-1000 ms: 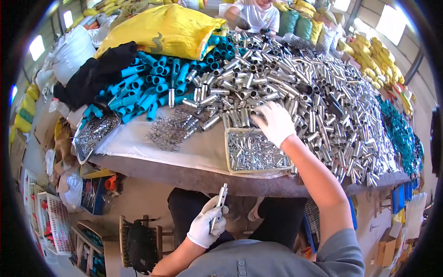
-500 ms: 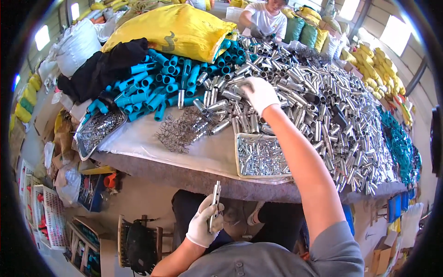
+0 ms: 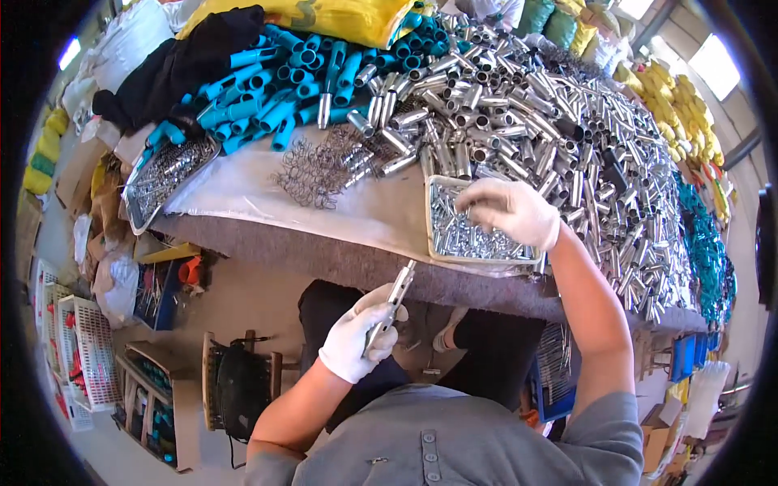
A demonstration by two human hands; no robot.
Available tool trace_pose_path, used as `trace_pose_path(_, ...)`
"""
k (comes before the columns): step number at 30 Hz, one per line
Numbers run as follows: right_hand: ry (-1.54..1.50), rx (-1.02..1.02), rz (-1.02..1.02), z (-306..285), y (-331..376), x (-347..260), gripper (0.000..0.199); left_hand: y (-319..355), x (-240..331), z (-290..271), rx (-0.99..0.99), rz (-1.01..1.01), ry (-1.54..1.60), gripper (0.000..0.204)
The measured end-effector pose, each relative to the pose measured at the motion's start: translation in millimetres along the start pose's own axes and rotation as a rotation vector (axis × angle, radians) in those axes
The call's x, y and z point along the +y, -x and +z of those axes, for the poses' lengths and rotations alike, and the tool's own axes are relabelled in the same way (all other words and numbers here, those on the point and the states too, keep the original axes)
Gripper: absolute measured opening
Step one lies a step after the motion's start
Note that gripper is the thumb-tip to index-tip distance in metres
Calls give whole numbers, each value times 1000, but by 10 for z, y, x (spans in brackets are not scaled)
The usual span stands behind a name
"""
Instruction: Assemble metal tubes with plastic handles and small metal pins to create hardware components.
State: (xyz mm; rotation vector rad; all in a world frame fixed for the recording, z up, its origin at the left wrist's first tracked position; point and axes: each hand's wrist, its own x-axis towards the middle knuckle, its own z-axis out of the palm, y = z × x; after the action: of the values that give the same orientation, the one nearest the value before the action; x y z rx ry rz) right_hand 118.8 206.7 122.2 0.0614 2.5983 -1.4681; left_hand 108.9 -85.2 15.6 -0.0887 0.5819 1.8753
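Note:
My left hand (image 3: 361, 334), in a white glove, is closed around a slim silvery metal tube (image 3: 399, 287) in front of the table edge. The tube is tilted, its tip pointing up and to the right. My right hand (image 3: 515, 212), also gloved, is over a pale tray (image 3: 486, 260) of small shiny metal parts (image 3: 454, 231). Its fingers are bent and slightly blurred, with a gap between them and nothing visible in it. Whether the fingertips touch the parts is unclear. Beyond the tray lies a large heap of silvery metal tubes (image 3: 519, 134).
Teal tubes (image 3: 271, 105) are piled at the far left beside a black cloth (image 3: 174, 97) and a yellow sack (image 3: 324, 20). Thin wire springs (image 3: 312, 174) lie on the table covering (image 3: 235, 190). A second tray of small parts (image 3: 170, 174) sits at the left edge.
My right hand has come back from the heap of metal tubes to the tray of small parts. My left hand still holds its tube, now tilted more. The view has dipped downward.

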Motion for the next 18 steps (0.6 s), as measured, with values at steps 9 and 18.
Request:
trace_pose_path(9, -11, -369, 19, 347, 53, -150, 24, 19, 2, -12, -59, -7, -187, 36)
trace_pose_path(18, 588, -256, -569, 492, -903, 126, 43, 72, 84, -107, 100, 207, -304, 18)
